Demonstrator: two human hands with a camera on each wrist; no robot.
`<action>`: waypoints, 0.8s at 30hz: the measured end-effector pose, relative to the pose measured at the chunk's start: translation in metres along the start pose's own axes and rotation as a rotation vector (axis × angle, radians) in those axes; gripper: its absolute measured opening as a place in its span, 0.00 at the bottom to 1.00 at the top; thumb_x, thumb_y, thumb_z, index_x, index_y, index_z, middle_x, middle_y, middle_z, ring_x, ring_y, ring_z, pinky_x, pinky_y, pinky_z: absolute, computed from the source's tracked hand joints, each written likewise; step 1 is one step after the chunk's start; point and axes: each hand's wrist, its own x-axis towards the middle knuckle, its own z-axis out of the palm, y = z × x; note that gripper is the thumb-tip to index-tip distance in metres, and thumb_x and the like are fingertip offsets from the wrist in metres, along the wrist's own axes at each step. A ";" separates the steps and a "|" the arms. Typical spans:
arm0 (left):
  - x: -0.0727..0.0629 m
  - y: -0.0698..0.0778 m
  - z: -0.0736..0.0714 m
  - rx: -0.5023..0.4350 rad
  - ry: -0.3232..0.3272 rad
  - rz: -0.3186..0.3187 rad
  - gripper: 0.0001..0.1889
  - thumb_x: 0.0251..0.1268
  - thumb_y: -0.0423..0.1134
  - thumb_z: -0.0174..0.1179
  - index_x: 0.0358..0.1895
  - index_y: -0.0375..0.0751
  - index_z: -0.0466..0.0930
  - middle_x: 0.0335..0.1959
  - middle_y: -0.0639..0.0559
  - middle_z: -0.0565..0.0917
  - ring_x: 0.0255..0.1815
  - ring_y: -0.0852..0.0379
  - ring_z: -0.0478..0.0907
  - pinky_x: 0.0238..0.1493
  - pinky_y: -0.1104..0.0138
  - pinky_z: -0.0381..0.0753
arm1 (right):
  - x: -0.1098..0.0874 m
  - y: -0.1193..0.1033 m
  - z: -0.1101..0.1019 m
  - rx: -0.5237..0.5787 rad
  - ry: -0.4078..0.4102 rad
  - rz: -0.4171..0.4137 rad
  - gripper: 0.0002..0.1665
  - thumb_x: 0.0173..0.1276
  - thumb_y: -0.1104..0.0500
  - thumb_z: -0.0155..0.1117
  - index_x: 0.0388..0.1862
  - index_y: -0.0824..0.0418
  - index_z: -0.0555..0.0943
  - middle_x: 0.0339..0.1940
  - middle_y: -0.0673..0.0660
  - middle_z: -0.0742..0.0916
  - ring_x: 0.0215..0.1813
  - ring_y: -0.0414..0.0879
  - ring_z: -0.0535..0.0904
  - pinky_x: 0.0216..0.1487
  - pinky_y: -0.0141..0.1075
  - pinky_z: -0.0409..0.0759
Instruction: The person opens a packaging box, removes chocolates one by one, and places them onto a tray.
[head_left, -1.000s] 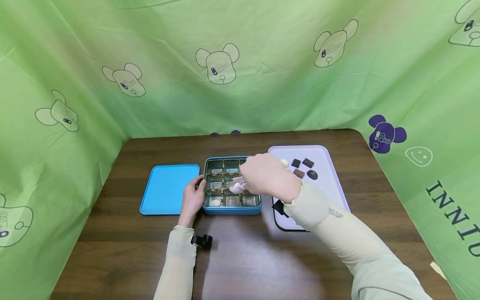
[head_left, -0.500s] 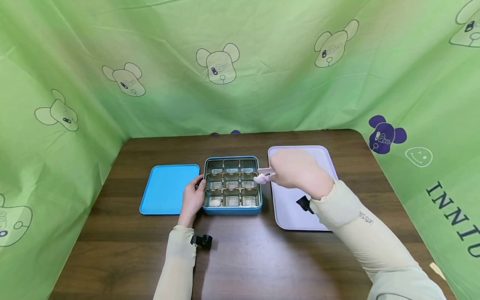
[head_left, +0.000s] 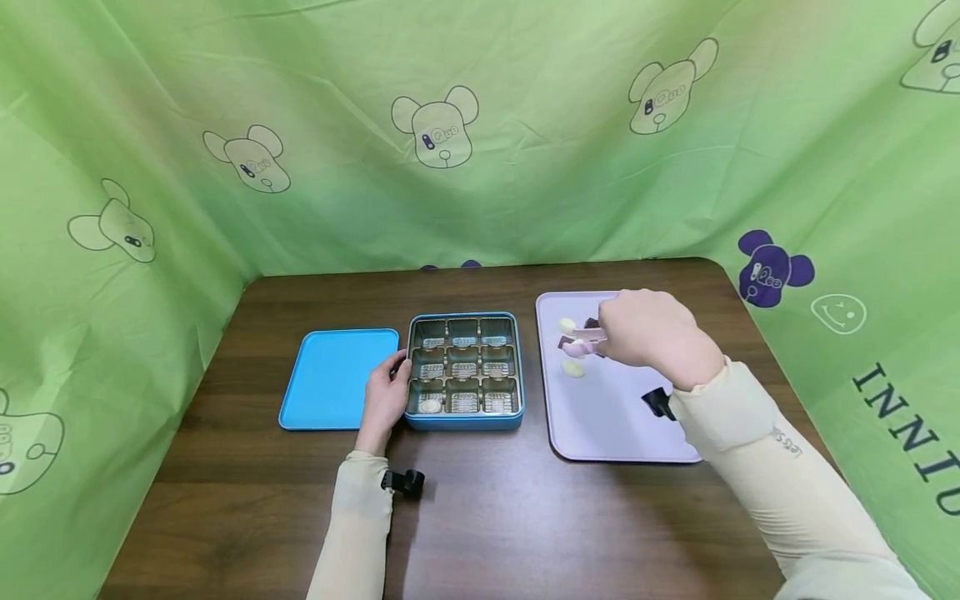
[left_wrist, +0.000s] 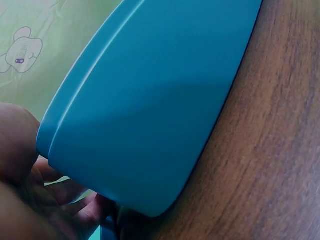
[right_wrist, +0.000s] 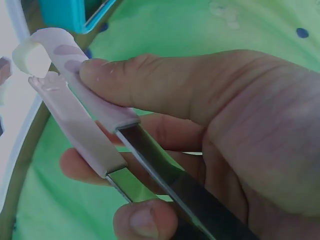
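Note:
My left hand (head_left: 386, 396) holds the left side of a blue box (head_left: 465, 422), its thumb at the rim. In the left wrist view, fingers (left_wrist: 65, 192) curl behind the corner of the box. A gold insert divides the box into several compartments, and the front left one contains a round white piece (head_left: 430, 406). My right hand (head_left: 652, 333) grips tongs (right_wrist: 75, 125) with pale pink tips over the lilac tray (head_left: 607, 425). In the right wrist view a white piece (right_wrist: 34, 59) shows right at the parted tips. White ovals (head_left: 573, 367) and dark chocolates (head_left: 592, 323) lie around the tips, partly hidden.
A flat blue lid (head_left: 341, 379) lies on the brown table (head_left: 480, 525) left of the box. A green curtain (head_left: 480, 208) with printed bear heads hangs behind the table and at both sides.
My right hand has moved right with the tongs, from above the box to over the tray. The left hand and box have stayed in place.

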 end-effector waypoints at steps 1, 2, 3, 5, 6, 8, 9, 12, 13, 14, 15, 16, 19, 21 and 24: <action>0.000 0.000 0.000 0.001 0.000 0.001 0.21 0.80 0.40 0.51 0.69 0.35 0.74 0.61 0.36 0.79 0.56 0.43 0.77 0.53 0.51 0.77 | 0.000 0.003 0.002 -0.002 -0.004 0.005 0.20 0.65 0.45 0.69 0.18 0.52 0.77 0.22 0.53 0.78 0.26 0.51 0.73 0.25 0.50 0.73; 0.000 0.000 0.000 0.001 0.001 0.003 0.21 0.80 0.40 0.51 0.69 0.34 0.74 0.61 0.36 0.79 0.56 0.43 0.77 0.53 0.51 0.77 | 0.001 0.006 0.004 -0.002 -0.010 0.010 0.20 0.65 0.45 0.69 0.18 0.52 0.76 0.22 0.53 0.78 0.26 0.51 0.73 0.25 0.50 0.73; 0.000 0.000 0.000 0.002 0.003 0.006 0.21 0.80 0.39 0.51 0.69 0.34 0.74 0.61 0.36 0.79 0.56 0.43 0.77 0.53 0.51 0.77 | 0.001 0.009 0.006 -0.001 -0.015 0.016 0.21 0.65 0.43 0.69 0.19 0.52 0.76 0.23 0.53 0.78 0.27 0.52 0.73 0.26 0.51 0.73; -0.001 0.001 0.000 0.005 0.006 0.009 0.21 0.80 0.39 0.51 0.69 0.34 0.75 0.61 0.35 0.79 0.56 0.43 0.77 0.53 0.50 0.77 | 0.001 0.014 0.011 -0.003 -0.029 0.020 0.21 0.65 0.42 0.70 0.20 0.53 0.77 0.25 0.54 0.79 0.28 0.52 0.74 0.27 0.52 0.74; -0.001 0.001 -0.001 0.003 0.007 0.009 0.21 0.80 0.39 0.51 0.68 0.34 0.75 0.61 0.36 0.79 0.56 0.43 0.77 0.53 0.51 0.77 | 0.002 0.017 0.013 -0.005 -0.037 0.022 0.21 0.65 0.42 0.70 0.21 0.53 0.77 0.25 0.54 0.79 0.28 0.53 0.74 0.28 0.53 0.74; -0.001 0.001 -0.001 0.002 0.007 0.010 0.20 0.80 0.39 0.52 0.68 0.35 0.75 0.61 0.36 0.80 0.56 0.43 0.77 0.53 0.51 0.78 | 0.002 0.022 0.017 -0.007 -0.052 0.026 0.21 0.64 0.41 0.70 0.22 0.54 0.78 0.27 0.55 0.80 0.29 0.53 0.75 0.29 0.55 0.75; -0.001 0.001 -0.001 0.001 0.007 0.010 0.20 0.80 0.39 0.52 0.68 0.35 0.75 0.61 0.36 0.80 0.56 0.43 0.77 0.53 0.51 0.78 | 0.003 0.024 0.018 -0.009 -0.059 0.028 0.21 0.64 0.41 0.70 0.23 0.54 0.79 0.27 0.55 0.80 0.29 0.54 0.76 0.29 0.55 0.75; -0.001 0.001 -0.001 0.000 0.007 0.014 0.20 0.80 0.39 0.52 0.68 0.35 0.75 0.60 0.36 0.80 0.55 0.43 0.78 0.53 0.51 0.78 | 0.003 0.030 0.023 -0.006 -0.072 0.035 0.19 0.63 0.43 0.71 0.26 0.56 0.80 0.29 0.57 0.82 0.30 0.55 0.77 0.30 0.57 0.76; -0.001 0.001 -0.001 0.002 0.005 0.018 0.20 0.80 0.39 0.51 0.68 0.34 0.75 0.60 0.36 0.80 0.55 0.43 0.78 0.53 0.51 0.78 | 0.003 0.031 0.024 -0.005 -0.075 0.038 0.19 0.63 0.43 0.71 0.27 0.56 0.80 0.30 0.57 0.82 0.30 0.55 0.78 0.30 0.58 0.76; -0.001 0.001 -0.001 0.004 0.004 0.020 0.20 0.80 0.39 0.51 0.68 0.34 0.75 0.60 0.35 0.80 0.55 0.43 0.78 0.53 0.51 0.78 | 0.003 0.032 0.025 -0.001 -0.079 0.042 0.19 0.63 0.43 0.71 0.28 0.56 0.81 0.31 0.57 0.83 0.31 0.56 0.78 0.30 0.58 0.76; -0.001 0.000 -0.001 0.007 0.004 0.023 0.20 0.80 0.39 0.51 0.68 0.34 0.75 0.60 0.35 0.80 0.55 0.43 0.78 0.52 0.51 0.78 | 0.004 0.033 0.027 0.000 -0.080 0.044 0.19 0.62 0.43 0.72 0.28 0.57 0.81 0.31 0.58 0.83 0.31 0.56 0.78 0.30 0.58 0.76; -0.001 0.000 -0.001 0.010 0.002 0.025 0.20 0.80 0.39 0.51 0.68 0.34 0.75 0.60 0.35 0.80 0.56 0.42 0.78 0.53 0.51 0.78 | 0.004 0.033 0.028 0.002 -0.083 0.047 0.20 0.62 0.43 0.72 0.28 0.57 0.81 0.31 0.58 0.83 0.31 0.56 0.78 0.30 0.58 0.76; 0.000 -0.001 0.000 0.017 0.000 0.028 0.21 0.81 0.40 0.51 0.68 0.34 0.75 0.60 0.35 0.80 0.56 0.42 0.78 0.53 0.50 0.78 | 0.005 0.035 0.033 0.005 -0.094 0.047 0.20 0.63 0.43 0.71 0.27 0.58 0.81 0.31 0.58 0.83 0.31 0.56 0.78 0.30 0.59 0.76; 0.000 -0.001 -0.001 0.014 0.002 0.025 0.21 0.80 0.40 0.51 0.68 0.35 0.75 0.60 0.35 0.80 0.56 0.42 0.78 0.53 0.50 0.78 | 0.006 0.036 0.037 0.008 -0.096 0.042 0.20 0.63 0.43 0.71 0.25 0.57 0.81 0.30 0.57 0.83 0.30 0.56 0.78 0.30 0.60 0.76; -0.001 0.000 -0.001 0.011 0.003 0.024 0.20 0.80 0.40 0.52 0.68 0.36 0.75 0.59 0.36 0.81 0.55 0.43 0.78 0.52 0.51 0.78 | 0.008 0.037 0.043 0.012 -0.099 0.036 0.20 0.64 0.43 0.71 0.24 0.56 0.80 0.29 0.57 0.83 0.30 0.55 0.78 0.30 0.61 0.76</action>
